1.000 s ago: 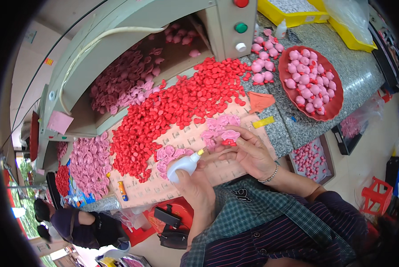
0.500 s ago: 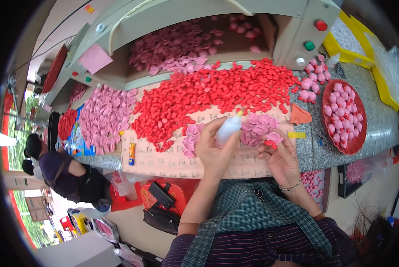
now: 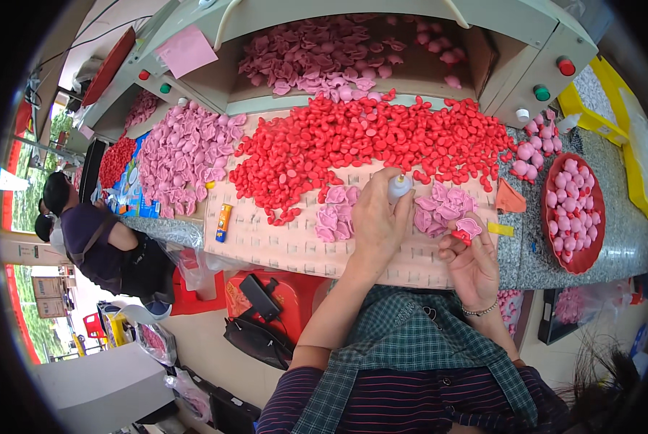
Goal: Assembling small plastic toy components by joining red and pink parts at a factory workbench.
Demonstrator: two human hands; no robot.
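Note:
My left hand [image 3: 376,224] is closed around a small whitish squeeze bottle [image 3: 399,189] with a narrow tip, above the pinkish work mat [image 3: 280,249]. In my right hand [image 3: 474,269], the fingertips pinch a small pink cupped piece [image 3: 469,226] together with a red piece [image 3: 461,236]. The bottle and these pieces are apart. Small heaps of pink pieces [image 3: 336,217] lie to the left of my left hand, and another pink heap [image 3: 441,208] lies between my hands. Beyond them spreads a wide pile of red pieces [image 3: 367,137].
A red bowl [image 3: 586,259] of pink-and-red pieces stands at right, near a yellow tray [image 3: 643,189]. A large pink pile [image 3: 183,155] and a glue stick [image 3: 223,223] are at left. Behind rises a grey machine [image 3: 537,65] with an open bay. Another person [image 3: 100,231] works far left.
My left hand has turned the squeeze bottle more upright, its tip no longer leaning toward the right. My right hand keeps its pinch on the pieces. The whole view has shifted slightly.

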